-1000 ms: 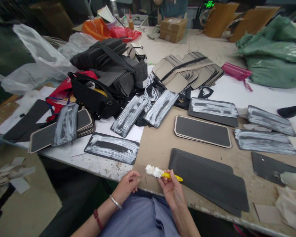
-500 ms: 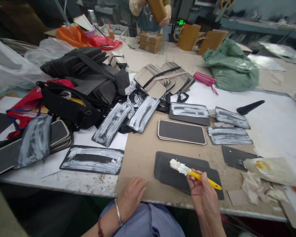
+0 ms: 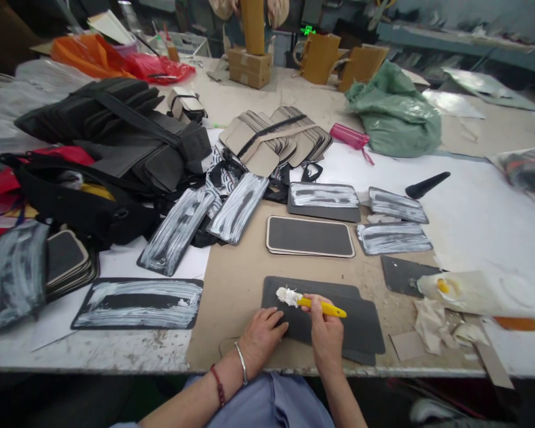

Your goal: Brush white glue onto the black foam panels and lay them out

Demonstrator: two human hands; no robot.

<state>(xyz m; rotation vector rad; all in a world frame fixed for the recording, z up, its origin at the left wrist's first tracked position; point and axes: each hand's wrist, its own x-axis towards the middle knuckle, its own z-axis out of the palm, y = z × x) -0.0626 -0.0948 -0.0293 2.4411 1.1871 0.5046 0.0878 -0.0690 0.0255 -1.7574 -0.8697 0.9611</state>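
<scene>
In my right hand [image 3: 326, 336] is a glue brush [image 3: 323, 307] with a yellow handle, its bristles thick with white paste. The brush hangs over dark grey rounded panels [image 3: 359, 333] that overlap on brown board. My left hand [image 3: 264, 337] lies with fingers stretched out at the left edge of these panels. Behind them sits a small stack of black panels with beige borders [image 3: 310, 236]. To the left, a panel streaked with white paste [image 3: 138, 303] lies flat. More pasted panels [image 3: 238, 208] are spread around, some leaning on black cloth.
At the right, a paste-smeared container [image 3: 468, 291] lies beside crumpled scraps [image 3: 432, 324]. A black tapered object [image 3: 428, 185] rests on white paper. Strapped beige panels [image 3: 274, 139], dark bundles [image 3: 129, 137] and a green bag [image 3: 396, 113] stand farther back. A person [image 3: 249, 24] handles a brown piece across the table.
My left hand has moved right, onto the edge of the dark panels. The brush has come left and lower over them, still in my right hand. The camera view has shifted.
</scene>
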